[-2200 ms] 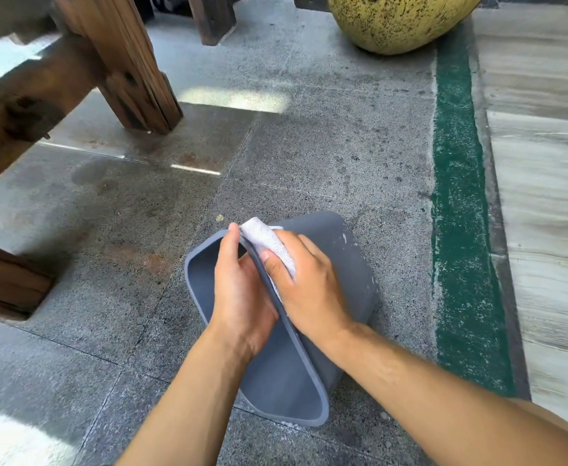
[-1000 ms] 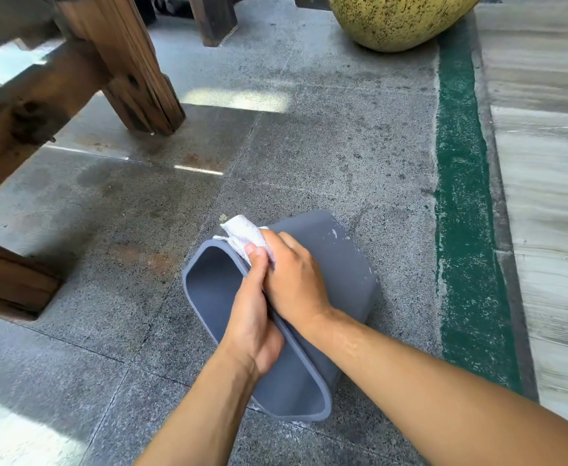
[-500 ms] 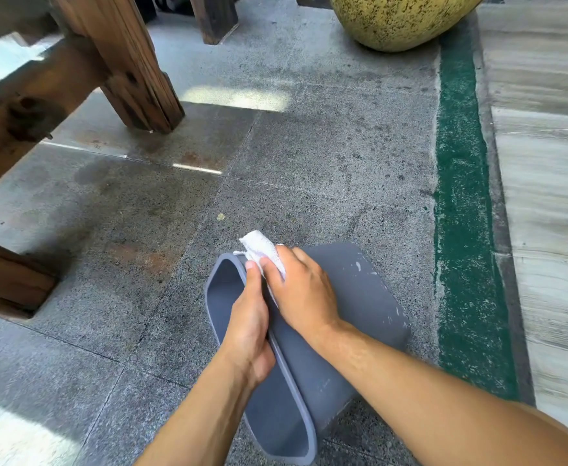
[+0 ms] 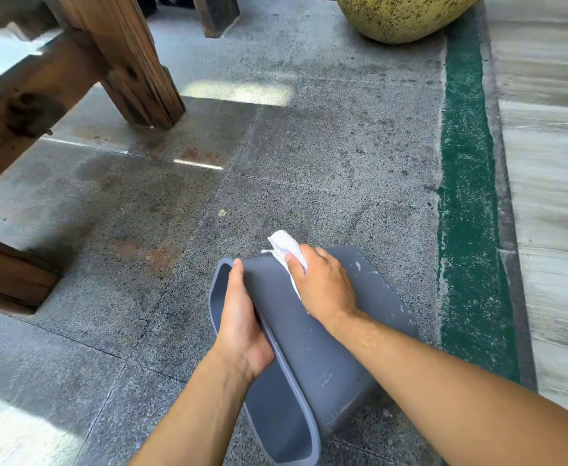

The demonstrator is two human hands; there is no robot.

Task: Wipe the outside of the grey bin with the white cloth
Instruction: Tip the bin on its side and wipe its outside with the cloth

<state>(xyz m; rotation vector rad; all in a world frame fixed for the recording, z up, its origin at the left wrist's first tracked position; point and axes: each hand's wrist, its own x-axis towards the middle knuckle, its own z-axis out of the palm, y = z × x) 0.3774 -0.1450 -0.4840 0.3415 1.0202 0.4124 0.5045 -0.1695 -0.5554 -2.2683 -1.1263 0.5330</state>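
The grey bin (image 4: 329,361) lies tilted on its side on the stone floor, its opening facing left and toward me. My left hand (image 4: 242,317) grips the bin's rim, fingers inside and thumb along the edge. My right hand (image 4: 323,284) presses the crumpled white cloth (image 4: 286,247) against the bin's upper outer wall near the rim. Part of the cloth sticks out beyond my fingers. Small white specks mark the bin's outer wall to the right.
A thick wooden post (image 4: 131,62) and beams stand at the upper left. A large yellow speckled pot (image 4: 403,15) sits at the top. A green painted strip (image 4: 467,196) runs down the right, with pale wooden boards (image 4: 551,196) beyond it.
The bin has turned and slid toward me, so more of its outer wall faces up. My right hand with the cloth has shifted from the rim onto that wall.
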